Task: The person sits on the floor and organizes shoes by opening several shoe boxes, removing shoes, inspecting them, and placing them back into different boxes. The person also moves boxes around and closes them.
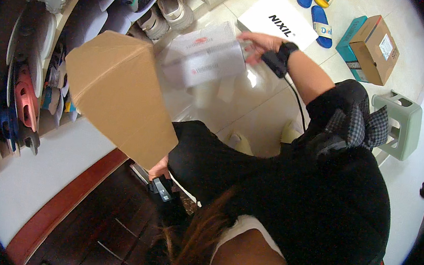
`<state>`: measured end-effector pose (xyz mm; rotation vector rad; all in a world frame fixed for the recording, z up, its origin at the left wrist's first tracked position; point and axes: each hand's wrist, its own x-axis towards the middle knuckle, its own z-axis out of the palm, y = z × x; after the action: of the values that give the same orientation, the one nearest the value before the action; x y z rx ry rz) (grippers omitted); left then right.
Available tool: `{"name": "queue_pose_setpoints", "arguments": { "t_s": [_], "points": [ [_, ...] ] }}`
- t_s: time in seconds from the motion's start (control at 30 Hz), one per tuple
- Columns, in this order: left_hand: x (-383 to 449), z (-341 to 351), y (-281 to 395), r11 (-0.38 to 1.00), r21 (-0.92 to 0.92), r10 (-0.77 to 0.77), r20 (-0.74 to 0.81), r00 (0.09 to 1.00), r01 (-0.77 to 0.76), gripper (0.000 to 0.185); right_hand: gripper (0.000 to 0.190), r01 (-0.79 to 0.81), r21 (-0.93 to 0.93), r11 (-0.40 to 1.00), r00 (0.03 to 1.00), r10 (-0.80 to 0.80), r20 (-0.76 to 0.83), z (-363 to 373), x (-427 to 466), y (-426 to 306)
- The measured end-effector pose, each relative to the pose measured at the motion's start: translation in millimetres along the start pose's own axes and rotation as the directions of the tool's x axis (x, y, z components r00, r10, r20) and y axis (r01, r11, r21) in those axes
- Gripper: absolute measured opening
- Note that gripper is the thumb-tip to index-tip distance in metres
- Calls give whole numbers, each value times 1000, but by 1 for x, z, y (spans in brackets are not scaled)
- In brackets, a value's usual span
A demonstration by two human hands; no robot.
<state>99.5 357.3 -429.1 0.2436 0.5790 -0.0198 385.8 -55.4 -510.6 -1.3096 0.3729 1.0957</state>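
Note:
My left hand (159, 169) grips the lower end of a large brown cardboard box (120, 94), which is tilted up beside the shoe rack. Most of its fingers are hidden under the cardboard. In front of me, my right hand (255, 47) is at the right end of a pale printed cardboard box (207, 56), its fingers against that end. Both this box and the hand are blurred. Right behind it lies a white shoebox (278, 21) with black lettering on the tiled floor. Black devices are strapped to both wrists, and a cable runs from the right one.
An open shoe rack (64, 21) with sneakers (175, 8) and slippers (26, 97) stands at the left. Blue slippers (321, 26), a teal box (350, 42), a brown carton (374, 50) and a green plastic stool (405, 126) are at the right. A dark red wooden edge (74, 192) runs lower left.

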Motion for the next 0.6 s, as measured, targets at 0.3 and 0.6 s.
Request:
{"name": "queue_pose_setpoints", "arguments": {
  "t_s": [0.3, 0.6],
  "points": [
    [62, 93, -7, 631, 770, 110, 33, 993, -96, 62, 88, 91, 193, 977, 996, -86, -38, 14, -25, 55],
    [180, 104, -29, 459, 875, -223, -57, 973, 156, 65, 75, 287, 442, 850, 899, -398, 181, 19, -46, 30]
  ]
}}
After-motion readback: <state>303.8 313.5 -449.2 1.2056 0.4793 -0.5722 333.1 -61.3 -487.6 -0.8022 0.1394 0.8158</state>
